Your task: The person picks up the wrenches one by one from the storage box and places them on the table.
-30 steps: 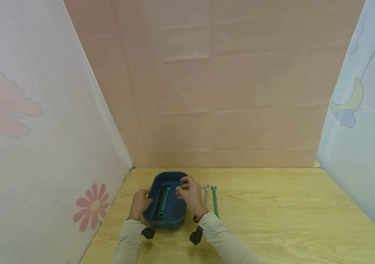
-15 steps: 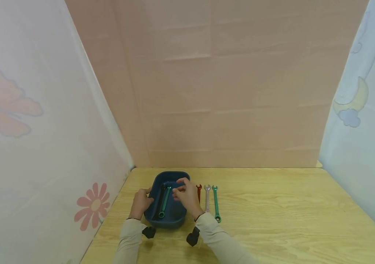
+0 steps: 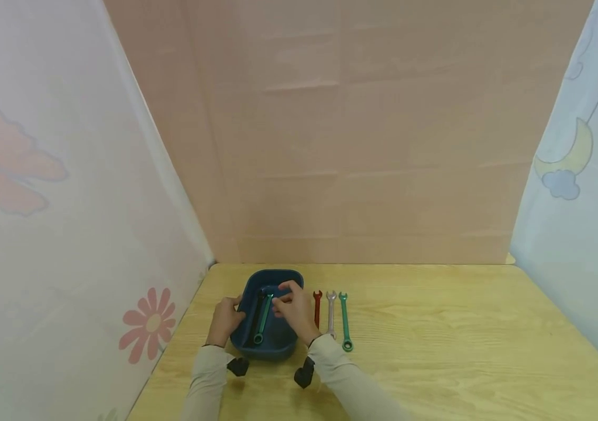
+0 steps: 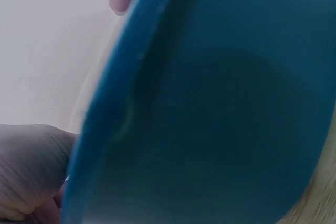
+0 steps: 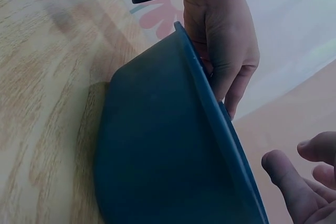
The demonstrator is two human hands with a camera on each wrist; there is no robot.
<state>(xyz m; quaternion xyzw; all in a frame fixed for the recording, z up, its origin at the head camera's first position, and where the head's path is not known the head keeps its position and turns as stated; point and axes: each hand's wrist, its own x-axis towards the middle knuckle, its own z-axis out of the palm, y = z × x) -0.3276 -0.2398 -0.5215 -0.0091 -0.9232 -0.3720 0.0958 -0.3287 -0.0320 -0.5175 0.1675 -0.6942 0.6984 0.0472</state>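
Note:
A dark blue plastic bin point(image 3: 270, 354) stands at the left of the table. My left hand point(image 3: 225, 320) grips its left rim, thumb over the edge; the right wrist view also shows this left hand point(image 5: 228, 40) at the rim. Inside the bin lie a green wrench point(image 3: 263, 320) and a black wrench point(image 3: 254, 316), side by side. Over the bin's right side hovers my right hand point(image 3: 298, 311). In the right wrist view that right hand point(image 5: 310, 192) has thumb and fingers apart, with nothing between them. The left wrist view is mostly filled by the bin's wall point(image 4: 220, 119).
Right of the bin, a red wrench point(image 3: 317, 305), a silver wrench point(image 3: 331, 313) and a second green wrench point(image 3: 346, 321) lie in a row on the wooden table point(image 3: 436, 339). My right forearm covers the red one's lower end. Printed cloth walls flank the table.
My right hand has shifted slightly left over the bin, uncovering the red wrench and more of the silver and green ones. The left hand keeps its grip on the rim.

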